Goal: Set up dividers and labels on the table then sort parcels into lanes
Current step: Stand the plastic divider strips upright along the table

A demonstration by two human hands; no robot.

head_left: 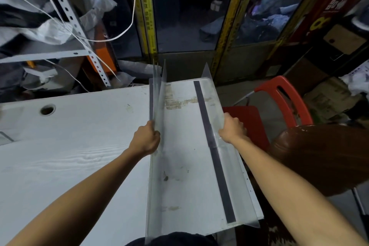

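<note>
Head view looks down on a white tabletop whose right end carries clear plastic dividers. The left hand has its fingers curled round the upright edge of the left divider, a transparent sheet or pair of sheets standing on edge along the tabletop; how many sheets there are cannot be told. The right hand grips the right divider, another clear sheet that leans outward over the tabletop's right edge. Between the two dividers lies a lane of bare tabletop with torn tape residue near its far end. A dark strip runs the length of the lane just beside the base of the right divider. A round cable hole sits in the tabletop well to the left. A red plastic chair stands beyond the right edge.
</note>
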